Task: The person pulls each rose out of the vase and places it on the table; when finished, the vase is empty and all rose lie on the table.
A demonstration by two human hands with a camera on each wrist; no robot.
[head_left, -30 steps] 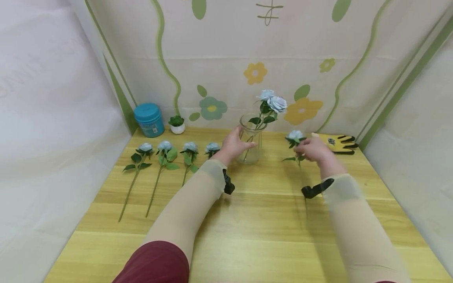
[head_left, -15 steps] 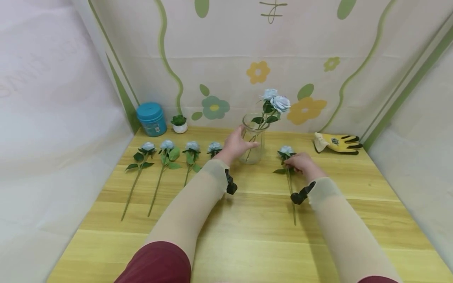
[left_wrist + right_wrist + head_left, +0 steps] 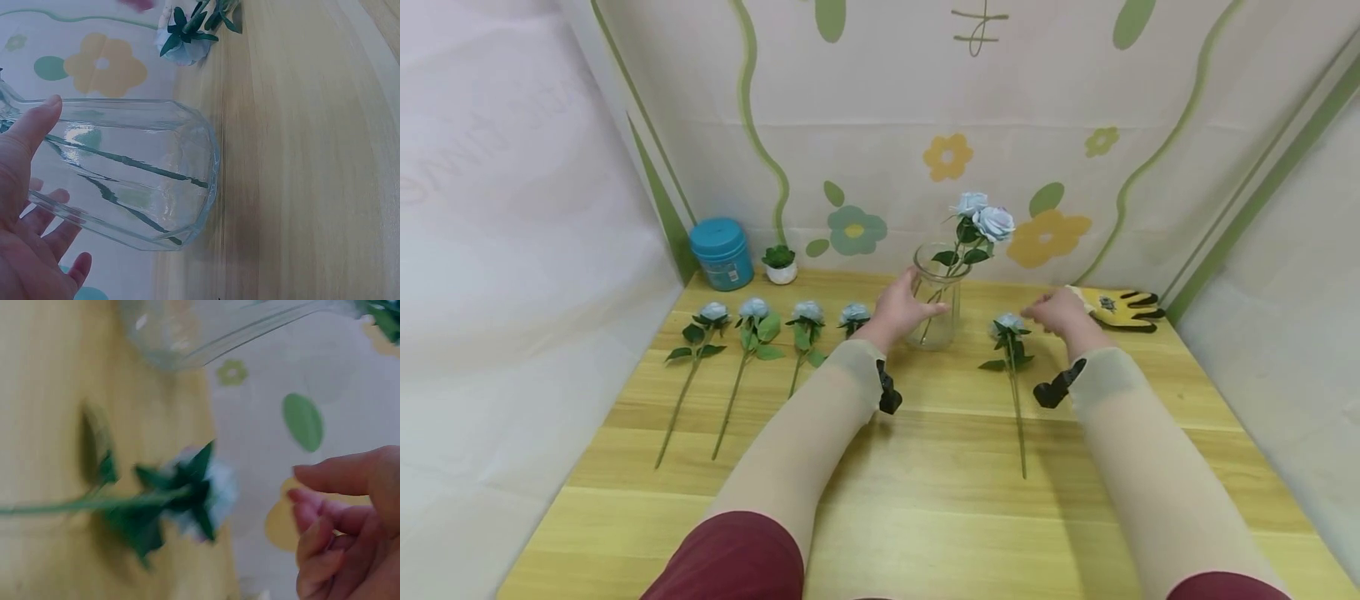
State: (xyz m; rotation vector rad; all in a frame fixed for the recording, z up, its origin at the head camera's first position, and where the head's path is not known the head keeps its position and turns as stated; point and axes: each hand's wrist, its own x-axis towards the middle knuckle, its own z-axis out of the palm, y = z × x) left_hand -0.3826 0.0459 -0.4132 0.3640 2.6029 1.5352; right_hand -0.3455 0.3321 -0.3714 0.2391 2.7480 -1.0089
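My left hand (image 3: 901,310) holds the clear glass vase (image 3: 937,321) near its neck, thumb on one side and fingers along the other. Two pale blue roses (image 3: 995,223) stand in it, leaning right, and the left wrist view shows their stems (image 3: 144,165) through the glass. To the right of the vase a single blue rose (image 3: 1009,325) lies on the table, bloom toward the wall and stem toward me. Just beyond its bloom, my right hand (image 3: 1060,312) is apart from it, holding nothing. In the right wrist view its fingers (image 3: 337,519) are loosely bent.
Several more blue roses (image 3: 754,308) lie in a row on the left, one partly hidden by my left arm. Behind them stand a blue tub (image 3: 722,254) and a small potted plant (image 3: 780,267). A yellow and black glove (image 3: 1123,308) lies at the back right.
My right hand carried the rose leftward, laid it on the table, let go of it and drew back up and to the right. The left hand has stayed on the vase.
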